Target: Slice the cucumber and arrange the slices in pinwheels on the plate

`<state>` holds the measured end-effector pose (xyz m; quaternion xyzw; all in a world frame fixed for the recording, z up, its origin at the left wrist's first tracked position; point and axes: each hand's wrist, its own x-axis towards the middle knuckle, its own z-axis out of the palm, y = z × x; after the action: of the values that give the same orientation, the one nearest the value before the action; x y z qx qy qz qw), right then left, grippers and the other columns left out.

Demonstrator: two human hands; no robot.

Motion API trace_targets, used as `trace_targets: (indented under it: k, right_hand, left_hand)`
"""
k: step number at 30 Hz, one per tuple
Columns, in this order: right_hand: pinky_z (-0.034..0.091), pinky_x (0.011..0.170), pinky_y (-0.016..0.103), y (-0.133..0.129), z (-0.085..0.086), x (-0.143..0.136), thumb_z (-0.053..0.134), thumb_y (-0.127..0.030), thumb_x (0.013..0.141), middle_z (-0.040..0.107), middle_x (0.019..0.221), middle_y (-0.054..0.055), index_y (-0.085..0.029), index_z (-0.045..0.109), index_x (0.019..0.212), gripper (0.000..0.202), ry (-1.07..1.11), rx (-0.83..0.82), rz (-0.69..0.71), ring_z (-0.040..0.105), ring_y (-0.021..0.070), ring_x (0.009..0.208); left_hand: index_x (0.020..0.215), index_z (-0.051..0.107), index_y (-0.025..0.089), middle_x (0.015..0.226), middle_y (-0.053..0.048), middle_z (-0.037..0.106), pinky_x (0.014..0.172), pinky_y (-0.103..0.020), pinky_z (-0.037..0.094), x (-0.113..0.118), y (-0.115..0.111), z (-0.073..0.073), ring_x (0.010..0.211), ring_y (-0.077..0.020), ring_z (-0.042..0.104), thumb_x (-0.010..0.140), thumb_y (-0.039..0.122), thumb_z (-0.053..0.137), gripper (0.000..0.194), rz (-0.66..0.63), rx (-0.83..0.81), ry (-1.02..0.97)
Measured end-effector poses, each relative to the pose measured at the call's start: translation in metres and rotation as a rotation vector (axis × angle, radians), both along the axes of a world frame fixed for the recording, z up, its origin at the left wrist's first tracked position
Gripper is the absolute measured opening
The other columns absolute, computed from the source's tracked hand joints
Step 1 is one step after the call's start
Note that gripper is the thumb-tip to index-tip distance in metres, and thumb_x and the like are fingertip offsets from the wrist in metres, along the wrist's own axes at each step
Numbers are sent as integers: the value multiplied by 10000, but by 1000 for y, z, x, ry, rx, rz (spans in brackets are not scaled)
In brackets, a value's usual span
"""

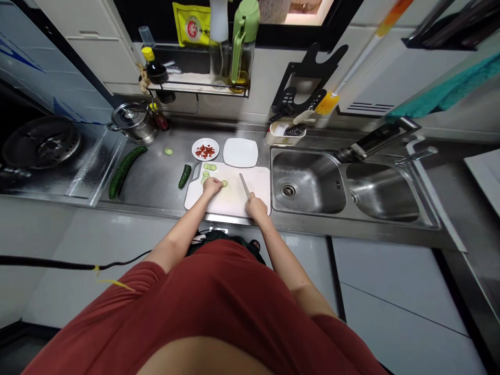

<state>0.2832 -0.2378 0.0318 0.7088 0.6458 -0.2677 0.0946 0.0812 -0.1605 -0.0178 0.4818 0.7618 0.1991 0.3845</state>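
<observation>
A white cutting board (230, 203) lies on the steel counter. On its left part are several pale green cucumber slices (210, 167). My left hand (212, 187) is closed over the board beside the slices, its fingertips near a single slice (224, 183); whether they pinch anything is too small to make out. My right hand (257, 207) grips the handle of a knife (244, 185), whose blade points up and left over the board. Left of the board lies a short cucumber piece (185, 176), and a cut end (168, 151) sits behind it.
Behind the board stand a plate of red pieces (205, 150) and a white square plate (240, 152). A long cucumber (125, 171) and a steel pot (135, 122) are at left. A double sink (308, 181) adjoins the board's right side. A bottle shelf (195, 86) hangs above.
</observation>
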Motion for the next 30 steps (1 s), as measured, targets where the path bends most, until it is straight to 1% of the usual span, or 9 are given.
trace_targets:
  k: [3, 7, 9, 14, 19, 24, 30]
  right_hand:
    - [463, 800, 363, 0, 2, -1, 310, -203, 955, 652, 1080, 168, -162, 443, 1248, 325, -4, -2, 4, 634, 276, 1004]
    - [463, 803, 363, -1, 4, -2, 313, -208, 959, 658, 1067, 165, -161, 443, 1246, 318, -17, 14, 30, 637, 275, 996]
    - [463, 806, 362, -3, 5, -2, 318, -215, 961, 661, 1060, 165, -158, 453, 1233, 310, -32, 31, 48, 637, 277, 996]
    - [462, 815, 360, -15, 13, -10, 319, -259, 978, 660, 1052, 161, -168, 463, 1224, 300, -25, 50, 125, 637, 273, 997]
    - [459, 831, 357, -25, 18, -23, 316, -246, 980, 656, 1058, 165, -168, 488, 1202, 291, -27, 18, 192, 635, 267, 1001]
    - [464, 830, 369, -28, 15, -26, 327, -200, 958, 656, 1063, 169, -162, 499, 1196, 296, -24, 3, 200, 637, 273, 1003]
    - [466, 831, 367, -29, 14, -27, 330, -190, 953, 656, 1068, 167, -161, 499, 1202, 303, -22, -2, 195, 636, 273, 1012]
  left_hand:
    - [748, 669, 189, 764, -50, 699, 727, -272, 454, -2, -2, 1, 765, -192, 628, 716, 285, 659, 102, -62, 37, 122]
    - [884, 656, 200, 904, -56, 697, 785, -290, 442, -5, -4, 3, 880, -220, 628, 740, 298, 649, 174, -91, 118, 212]
    - [926, 641, 205, 907, -52, 689, 787, -292, 437, -5, -4, 3, 884, -222, 627, 752, 307, 641, 201, -88, 124, 219]
    - [948, 612, 214, 836, -46, 674, 764, -301, 429, -6, -7, 2, 852, -235, 626, 750, 350, 666, 246, -126, 137, 196]
    - [951, 594, 227, 855, -44, 677, 764, -301, 423, -6, -8, 2, 861, -241, 628, 735, 319, 687, 253, -123, 136, 193]
    - [915, 586, 233, 837, -48, 680, 754, -303, 423, -7, -7, 1, 855, -248, 630, 726, 341, 709, 250, -117, 134, 174]
    - [920, 585, 233, 837, -36, 678, 757, -298, 423, -7, -6, -1, 858, -241, 629, 721, 347, 711, 262, -119, 122, 180]
